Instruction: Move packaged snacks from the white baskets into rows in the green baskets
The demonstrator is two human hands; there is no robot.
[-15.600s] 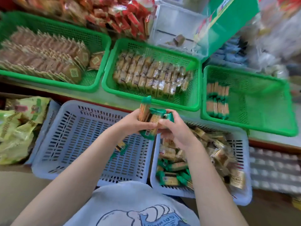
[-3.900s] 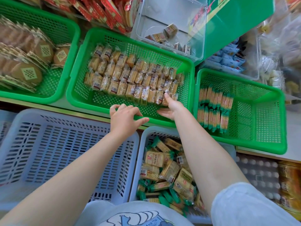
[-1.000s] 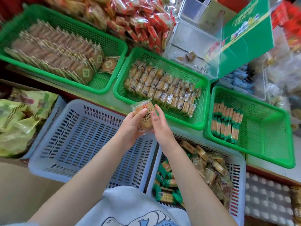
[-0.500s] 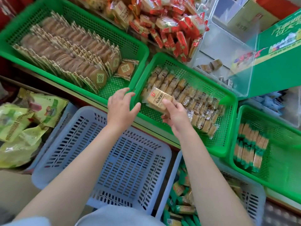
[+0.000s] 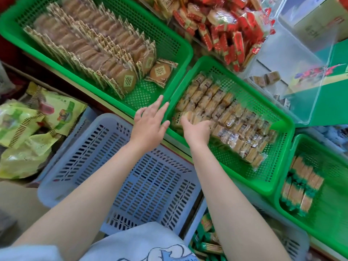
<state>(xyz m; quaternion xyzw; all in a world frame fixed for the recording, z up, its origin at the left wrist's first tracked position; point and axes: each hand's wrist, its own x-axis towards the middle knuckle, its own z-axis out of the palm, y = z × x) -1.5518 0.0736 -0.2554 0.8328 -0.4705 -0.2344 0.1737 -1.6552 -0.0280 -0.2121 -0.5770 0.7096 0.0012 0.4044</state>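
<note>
Grip: right hand point(image 5: 197, 131) pinches a clear-wrapped tan snack packet with a yellow label point(image 5: 180, 119) at the near-left corner of the middle green plastic basket point(image 5: 271, 182); fingertips hidden behind the knuckles.
Free hand: left hand point(image 5: 149, 125), fingers spread and straight, holds nothing, hovering over that basket's left rim.
Around the grip: rows of like packets point(image 5: 226, 117) run rightward from the held one, blurred; bare mesh lies nearer the body.
Near side: slotted white plastic basket point(image 5: 131, 176) under both forearms.
Right: second white basket point(image 5: 290, 243), mostly hidden by the right arm, cut off below.
Far right: green basket with green-ended sticks point(image 5: 301, 187), cropped.
</note>
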